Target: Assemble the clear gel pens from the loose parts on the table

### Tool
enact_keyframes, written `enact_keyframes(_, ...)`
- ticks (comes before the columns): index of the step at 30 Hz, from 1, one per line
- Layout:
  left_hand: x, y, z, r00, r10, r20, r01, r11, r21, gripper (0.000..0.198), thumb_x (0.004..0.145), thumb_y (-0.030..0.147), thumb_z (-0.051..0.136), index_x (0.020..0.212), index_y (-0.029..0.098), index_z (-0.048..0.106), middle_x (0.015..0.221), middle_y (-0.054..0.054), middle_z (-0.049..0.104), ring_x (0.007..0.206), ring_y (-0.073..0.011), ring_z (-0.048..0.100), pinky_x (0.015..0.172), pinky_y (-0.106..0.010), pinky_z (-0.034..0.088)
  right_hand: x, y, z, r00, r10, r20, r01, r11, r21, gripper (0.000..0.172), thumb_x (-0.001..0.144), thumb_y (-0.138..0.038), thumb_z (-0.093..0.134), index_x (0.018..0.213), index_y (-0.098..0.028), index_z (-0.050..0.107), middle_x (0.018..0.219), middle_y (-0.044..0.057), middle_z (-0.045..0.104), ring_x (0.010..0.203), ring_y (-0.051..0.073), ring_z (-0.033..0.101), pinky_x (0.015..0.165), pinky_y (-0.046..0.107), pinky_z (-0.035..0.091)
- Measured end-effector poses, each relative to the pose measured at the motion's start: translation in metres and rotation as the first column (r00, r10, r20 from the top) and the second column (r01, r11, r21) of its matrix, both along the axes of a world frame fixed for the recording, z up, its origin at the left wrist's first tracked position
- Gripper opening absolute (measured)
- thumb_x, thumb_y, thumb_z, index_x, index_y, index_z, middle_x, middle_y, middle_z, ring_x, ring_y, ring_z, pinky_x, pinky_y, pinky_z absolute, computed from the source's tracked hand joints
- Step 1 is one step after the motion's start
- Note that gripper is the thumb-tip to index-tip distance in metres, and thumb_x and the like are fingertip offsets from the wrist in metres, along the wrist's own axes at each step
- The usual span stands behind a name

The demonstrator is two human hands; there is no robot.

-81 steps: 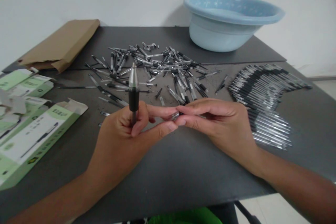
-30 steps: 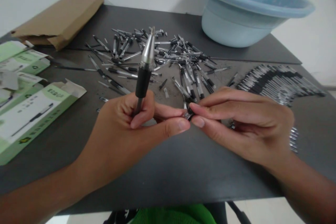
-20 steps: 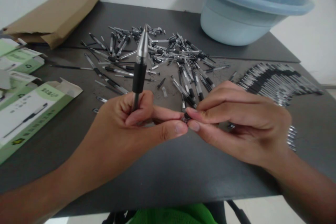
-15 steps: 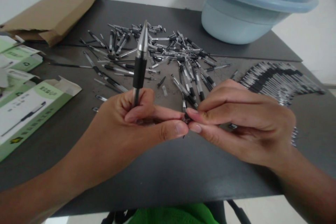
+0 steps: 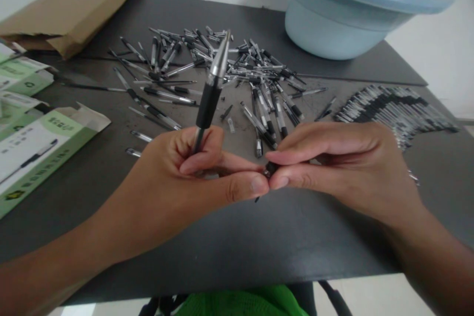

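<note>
Upright in my left hand [image 5: 192, 177] is a gel pen [image 5: 211, 98] with a silver cone tip and black grip, held by the curled fingers. My left thumb and forefinger also pinch a small dark pen part [image 5: 271, 169], mostly hidden by the fingertips. My right hand [image 5: 340, 168] is closed on the same part from the other side, thumb below and fingers above. The fingertips of both hands nearly touch. Just beyond them lies a heap of loose pens and pen parts [image 5: 255, 71].
A blue basin [image 5: 333, 29] stands at the back right, a brown paper package [image 5: 74, 5] at the back left. Green-and-white pen boxes [image 5: 40, 153] lie at the left. A fanned row of pens [image 5: 392, 108] sits at the right on the dark table [image 5: 222, 242].
The pen in my left hand has tilted to the right. My right hand has turned and its fingers have flattened, with more of the dark part showing at the fingertips.
</note>
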State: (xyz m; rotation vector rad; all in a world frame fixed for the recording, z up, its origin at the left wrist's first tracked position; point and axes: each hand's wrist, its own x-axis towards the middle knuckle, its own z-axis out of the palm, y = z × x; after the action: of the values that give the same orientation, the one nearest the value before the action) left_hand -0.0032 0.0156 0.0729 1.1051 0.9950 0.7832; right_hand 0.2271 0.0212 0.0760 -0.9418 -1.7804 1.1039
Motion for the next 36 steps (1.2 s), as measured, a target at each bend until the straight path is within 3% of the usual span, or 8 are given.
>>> enact_keyframes(5, -0.001, 0.001, 0.000, 0.995, 0.041, -0.095, -0.030, 0.994, 0.108, 0.062, 0.078, 0.020, 0.090, 0.056, 0.021, 0.032, 0.079, 0.005, 0.085, 0.057, -0.0138, 0.075, 0.052, -0.019, 0.060, -0.003, -0.001, -0.002, 1.000, -0.013, -0.012, 0.013, 1.000, -0.001, 0.024, 0.078, -0.017, 0.093, 0.095, -0.032, 0.087, 0.088, -0.001, 0.083, 0.074, 0.014, 0.076, 0.062, 0.026, 0.062)
enact_keyframes(9, -0.002, 0.000, 0.002, 0.984, 0.092, -0.153, -0.063, 0.981, 0.183, 0.065, 0.074, 0.023, 0.094, 0.054, 0.021, 0.032, 0.077, 0.006, 0.085, 0.062, -0.0170, 0.079, 0.052, -0.020, 0.061, -0.002, -0.005, -0.001, 0.998, -0.043, 0.046, 0.039, 0.996, 0.085, 0.018, 0.080, -0.023, 0.092, 0.095, -0.032, 0.086, 0.087, 0.000, 0.082, 0.072, 0.016, 0.074, 0.058, 0.029, 0.058)
enact_keyframes(15, -0.002, -0.001, 0.006, 0.999, 0.034, -0.004, -0.034, 0.998, 0.043, 0.060, 0.077, 0.013, 0.090, 0.057, 0.021, 0.034, 0.076, 0.005, 0.084, 0.059, -0.0171, 0.080, 0.043, -0.016, 0.055, 0.002, -0.004, 0.001, 0.987, 0.041, 0.157, -0.088, 0.947, 0.309, 0.005, 0.090, -0.024, 0.083, 0.093, -0.027, 0.084, 0.092, 0.001, 0.083, 0.083, 0.018, 0.076, 0.075, 0.034, 0.062)
enact_keyframes(22, -0.005, 0.004, -0.003, 0.989, -0.016, 0.148, 0.017, 1.000, -0.003, 0.063, 0.078, 0.011, 0.090, 0.061, 0.021, 0.031, 0.075, 0.007, 0.084, 0.070, -0.0151, 0.083, 0.054, -0.011, 0.058, 0.006, 0.001, -0.005, 0.976, 0.098, 0.192, -0.178, 0.868, 0.463, 0.019, 0.090, -0.015, 0.082, 0.108, -0.016, 0.083, 0.098, 0.006, 0.083, 0.084, 0.017, 0.075, 0.073, 0.033, 0.062)
enact_keyframes(27, -0.004, 0.005, -0.007, 0.984, -0.052, 0.173, 0.055, 0.998, -0.015, 0.064, 0.081, 0.011, 0.089, 0.062, 0.021, 0.029, 0.078, 0.004, 0.085, 0.070, -0.0115, 0.082, 0.055, -0.007, 0.055, 0.003, 0.002, -0.006, 0.987, 0.100, 0.123, -0.143, 0.895, 0.423, 0.010, 0.088, -0.012, 0.083, 0.097, -0.014, 0.084, 0.091, 0.008, 0.083, 0.081, 0.016, 0.077, 0.074, 0.031, 0.062)
enact_keyframes(31, -0.004, 0.007, -0.010, 0.983, -0.075, 0.165, 0.078, 0.997, -0.011, 0.064, 0.083, 0.010, 0.088, 0.063, 0.021, 0.028, 0.083, 0.002, 0.086, 0.079, -0.0131, 0.084, 0.060, -0.007, 0.057, 0.003, 0.002, -0.007, 0.989, 0.101, 0.108, -0.136, 0.905, 0.402, 0.006, 0.087, -0.014, 0.084, 0.093, -0.014, 0.085, 0.088, 0.007, 0.083, 0.077, 0.016, 0.076, 0.072, 0.031, 0.061)
enact_keyframes(36, -0.005, 0.008, -0.009, 0.993, -0.047, 0.110, 0.044, 0.999, 0.030, 0.064, 0.080, 0.013, 0.091, 0.062, 0.020, 0.030, 0.079, 0.005, 0.085, 0.068, -0.0107, 0.081, 0.054, -0.007, 0.056, -0.001, -0.001, -0.010, 0.994, 0.106, -0.032, -0.099, 0.980, 0.171, 0.029, 0.082, -0.015, 0.089, 0.110, -0.023, 0.086, 0.093, 0.005, 0.085, 0.081, 0.016, 0.079, 0.071, 0.028, 0.065)
